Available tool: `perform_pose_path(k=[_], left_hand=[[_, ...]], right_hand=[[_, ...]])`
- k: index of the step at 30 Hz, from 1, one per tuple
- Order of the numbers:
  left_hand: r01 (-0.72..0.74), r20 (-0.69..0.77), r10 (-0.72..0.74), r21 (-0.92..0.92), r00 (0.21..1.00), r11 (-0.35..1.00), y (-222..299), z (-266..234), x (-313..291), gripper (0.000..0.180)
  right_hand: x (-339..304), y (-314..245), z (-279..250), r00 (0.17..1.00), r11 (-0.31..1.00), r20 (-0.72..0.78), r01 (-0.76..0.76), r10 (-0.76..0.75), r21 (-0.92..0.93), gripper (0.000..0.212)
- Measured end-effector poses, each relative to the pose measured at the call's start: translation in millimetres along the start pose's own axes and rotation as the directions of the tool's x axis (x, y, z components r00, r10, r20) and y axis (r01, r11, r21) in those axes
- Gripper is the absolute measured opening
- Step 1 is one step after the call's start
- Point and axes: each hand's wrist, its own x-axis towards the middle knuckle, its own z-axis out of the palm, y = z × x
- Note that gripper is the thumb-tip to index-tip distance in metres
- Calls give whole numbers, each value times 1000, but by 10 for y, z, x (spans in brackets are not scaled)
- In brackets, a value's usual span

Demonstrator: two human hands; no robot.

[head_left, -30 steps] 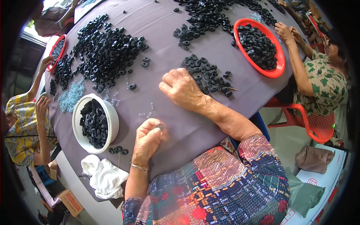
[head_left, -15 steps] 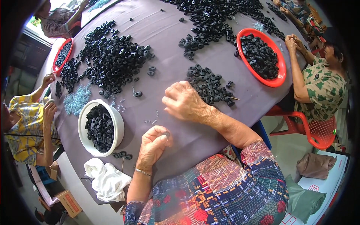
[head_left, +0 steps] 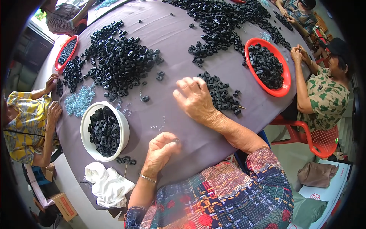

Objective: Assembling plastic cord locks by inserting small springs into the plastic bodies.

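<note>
My left hand (head_left: 160,152) rests on the purple-grey cloth (head_left: 171,126) near the table's front edge, fingers curled, thumb and forefinger pinched on a small dark part (head_left: 176,141). My right hand (head_left: 194,98) lies palm down, fingers spread, at the left edge of a small pile of black rubber rings (head_left: 221,91); whether it holds one I cannot tell. A few tiny metal springs (head_left: 158,125) lie on the cloth between my hands. A white bowl (head_left: 124,129) filled with black rings stands to the left of my left hand.
A big heap of black rings (head_left: 122,63) lies at the upper left, another heap (head_left: 225,19) at the top. A red tray (head_left: 284,82) of rings sits right, a second red tray (head_left: 61,63) far left. White rag (head_left: 108,185) at the front edge. Other people sit around the table.
My right hand has slid a little toward the small ring pile. My left hand stays in place, still pinching. The view has shifted slightly.
</note>
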Motion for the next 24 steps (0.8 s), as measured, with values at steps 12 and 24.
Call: perform_pose_path(k=[12,24], left_hand=[[16,-3,-16,100,1000,995,49,80,36,9],[2,5,-3,149,1000,989,38,78,30,10]], right_hand=[[-30,318,18,968,965,61,-237,244,-111,19],[429,900,349,857,877,319,-463,405,131,27]])
